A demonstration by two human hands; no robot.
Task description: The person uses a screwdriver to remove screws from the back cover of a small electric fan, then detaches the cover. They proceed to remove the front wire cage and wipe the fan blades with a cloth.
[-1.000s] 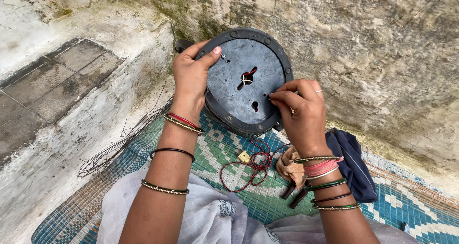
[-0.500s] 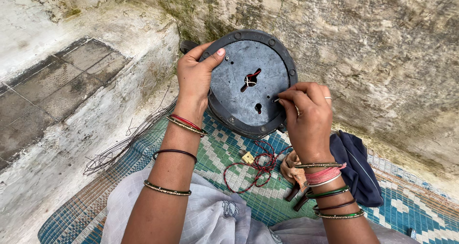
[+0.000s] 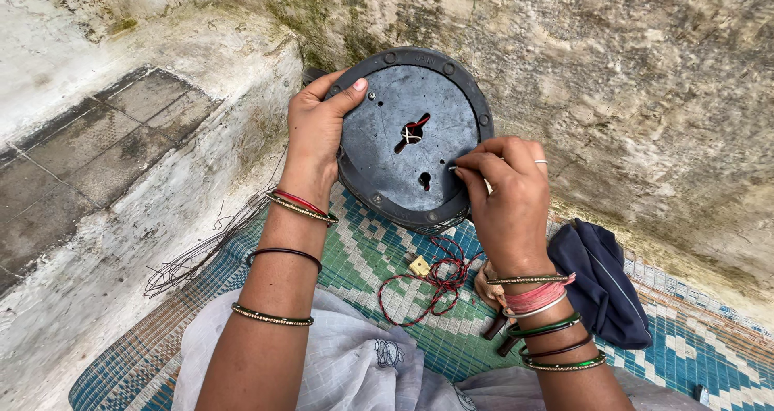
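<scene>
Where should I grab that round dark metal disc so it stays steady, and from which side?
Probably by the raised outer rim of the round metal disc, from its upper left, where the left hand already clamps it with the thumb over the face. It stands tilted on edge on the woven mat; the right hand works its lower right.
</scene>
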